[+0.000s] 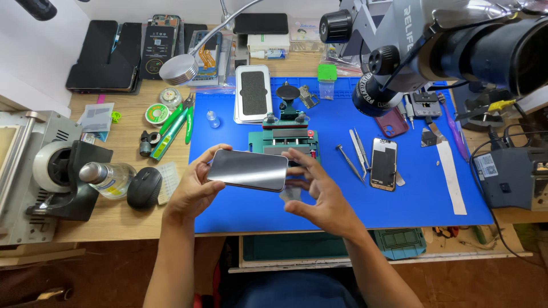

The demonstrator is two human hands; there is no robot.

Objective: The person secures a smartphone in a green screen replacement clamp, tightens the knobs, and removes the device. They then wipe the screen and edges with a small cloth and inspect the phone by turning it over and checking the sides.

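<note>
Both forearms rise from the bottom edge of the view and meet over the near part of the blue work mat (399, 211). The left hand (194, 185) is turned with its thumb uppermost, fingers curled round the left end of a flat grey phone panel (248, 170), clamped on its short edge. The right hand (319, 194) comes in from the other side, palm tilted toward the panel, its fingertips (294, 157) spread along and behind the right end; the thumb hangs below, slightly apart from the panel. The panel is held level above the mat, just in front of a green clamping fixture (283, 140). To the right on the mat lie tweezers (358, 151) and a small phone frame (383, 163). A black mouse (144, 187) sits on the wooden table left of the mat.
</note>
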